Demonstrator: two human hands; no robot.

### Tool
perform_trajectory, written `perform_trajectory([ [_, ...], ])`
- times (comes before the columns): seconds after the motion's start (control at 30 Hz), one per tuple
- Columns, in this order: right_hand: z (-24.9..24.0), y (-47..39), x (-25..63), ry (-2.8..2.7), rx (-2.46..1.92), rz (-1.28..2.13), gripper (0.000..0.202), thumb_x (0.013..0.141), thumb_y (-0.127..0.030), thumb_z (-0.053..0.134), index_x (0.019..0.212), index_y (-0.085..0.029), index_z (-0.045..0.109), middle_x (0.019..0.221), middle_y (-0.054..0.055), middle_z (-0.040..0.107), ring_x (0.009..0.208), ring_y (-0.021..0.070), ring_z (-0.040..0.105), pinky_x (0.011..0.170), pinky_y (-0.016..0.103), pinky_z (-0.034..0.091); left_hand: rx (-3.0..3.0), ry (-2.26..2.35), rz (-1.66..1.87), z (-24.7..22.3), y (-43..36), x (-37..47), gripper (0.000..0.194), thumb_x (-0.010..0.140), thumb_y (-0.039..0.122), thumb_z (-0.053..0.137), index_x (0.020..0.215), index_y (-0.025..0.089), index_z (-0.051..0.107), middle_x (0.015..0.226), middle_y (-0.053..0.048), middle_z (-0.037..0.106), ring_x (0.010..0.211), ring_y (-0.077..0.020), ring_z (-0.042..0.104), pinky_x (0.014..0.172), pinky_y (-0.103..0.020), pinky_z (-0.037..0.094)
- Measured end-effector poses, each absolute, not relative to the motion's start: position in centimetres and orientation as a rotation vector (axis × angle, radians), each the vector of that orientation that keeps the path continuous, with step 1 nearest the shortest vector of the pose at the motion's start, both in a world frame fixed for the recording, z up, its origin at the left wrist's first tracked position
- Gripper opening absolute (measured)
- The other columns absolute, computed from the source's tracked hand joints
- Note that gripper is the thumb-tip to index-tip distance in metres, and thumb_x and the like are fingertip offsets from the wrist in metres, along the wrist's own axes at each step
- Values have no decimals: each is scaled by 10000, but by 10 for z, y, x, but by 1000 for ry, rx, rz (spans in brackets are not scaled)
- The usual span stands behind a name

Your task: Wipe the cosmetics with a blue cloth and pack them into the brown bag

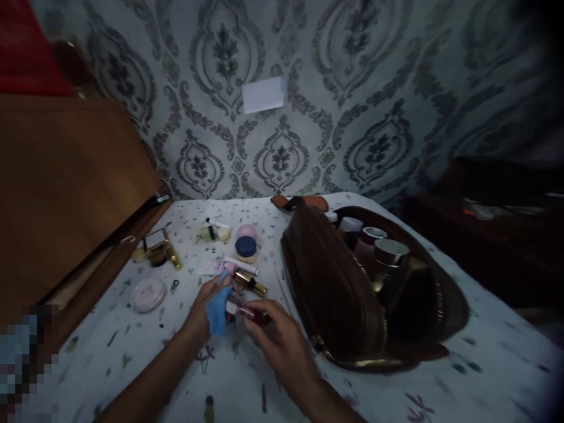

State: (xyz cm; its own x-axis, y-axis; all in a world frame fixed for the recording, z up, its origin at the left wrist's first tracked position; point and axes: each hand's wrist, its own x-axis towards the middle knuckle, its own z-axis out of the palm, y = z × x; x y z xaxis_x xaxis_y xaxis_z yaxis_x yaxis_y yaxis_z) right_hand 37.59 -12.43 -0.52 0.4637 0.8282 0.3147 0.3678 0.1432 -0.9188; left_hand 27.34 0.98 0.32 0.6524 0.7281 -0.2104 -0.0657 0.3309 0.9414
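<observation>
My left hand (203, 305) is closed on a light blue cloth (218, 314). In the fingers of my right hand (282, 338) is a small dark red cosmetic tube (255, 314) with a pale end, which points at the cloth. Whether the pale end touches the cloth is hard to tell. Just beyond the hands lie a gold-and-black tube (251, 282), a slim white tube (241, 265) and a clear pink-patterned packet (214, 267). Farther back are a jar with a dark blue lid (245, 247) and a pink round item (247, 232).
A brown leather bag (330, 288) stands unzipped at right, with several jars (391, 252) inside. On the left are a round pale compact (148, 295), a gold tube (173, 257) and a wooden cabinet (74, 194). The patterned wall (282, 158) rises behind the white printed cloth cover (238, 388).
</observation>
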Motion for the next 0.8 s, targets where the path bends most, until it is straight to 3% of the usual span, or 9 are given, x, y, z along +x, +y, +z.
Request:
perform_trajectory([
  [0.13, -12, -122, 379, -1146, -1524, 389, 141, 859, -253, 604, 976, -220, 674, 889, 31, 695, 810, 177, 654, 727, 260, 507, 1260, 737, 647, 4, 13, 271, 478, 706, 637, 692, 789, 180, 579, 530, 49, 498, 434, -103, 427, 431, -217, 343],
  [0.23, -16, -122, 382, -1154, -1597, 312, 158, 871, -283, 595, 1006, -213, 643, 913, 44, 696, 822, 191, 657, 734, 278, 514, 1762, 803, 841, 8, 21, 262, 288, 851, 468, 582, 858, 182, 617, 761, -13, 619, 726, -174, 580, 700, -284, 484],
  [0.3, -16, -123, 384, -1161, -1647, 277, 147, 885, -286, 586, 1007, -210, 618, 913, 47, 693, 824, 196, 658, 731, 285, 516, 2129, 860, 920, 8, 31, 254, 219, 901, 317, 490, 999, 188, 637, 969, -57, 651, 952, -221, 591, 889, -360, 477],
  [0.4, -16, -122, 386, -1207, -1715, 208, 77, 899, -251, 577, 960, -209, 600, 872, 40, 670, 801, 197, 647, 721, 293, 514, 2472, 969, 923, 0, 47, 244, 424, 865, 143, 433, 1258, 208, 579, 1249, -99, 597, 1195, -254, 521, 1028, -440, 438],
  [0.47, -17, -121, 386, -1275, -1738, 126, 52, 905, -192, 553, 921, -209, 599, 863, 44, 658, 830, 208, 633, 738, 312, 512, 2606, 980, 860, -8, 56, 242, 544, 835, 91, 437, 1358, 216, 519, 1385, -101, 532, 1303, -256, 459, 1075, -455, 425],
  [0.57, -17, -120, 384, -1405, -1756, 20, 174, 913, -96, 479, 885, -211, 607, 888, 66, 655, 905, 235, 594, 797, 366, 506, 2724, 960, 738, -15, 64, 242, 616, 824, 72, 443, 1424, 207, 463, 1497, -98, 455, 1385, -258, 399, 1100, -453, 426],
  [0.8, -17, -121, 381, -1453, -1769, -45, 212, 885, -56, 502, 958, -210, 627, 1091, 94, 619, 1069, 271, 525, 907, 454, 487, 2841, 978, 510, -3, 59, 247, 626, 843, 102, 487, 1456, 210, 425, 1378, -83, 571, 1286, -260, 491, 1000, -403, 497],
])
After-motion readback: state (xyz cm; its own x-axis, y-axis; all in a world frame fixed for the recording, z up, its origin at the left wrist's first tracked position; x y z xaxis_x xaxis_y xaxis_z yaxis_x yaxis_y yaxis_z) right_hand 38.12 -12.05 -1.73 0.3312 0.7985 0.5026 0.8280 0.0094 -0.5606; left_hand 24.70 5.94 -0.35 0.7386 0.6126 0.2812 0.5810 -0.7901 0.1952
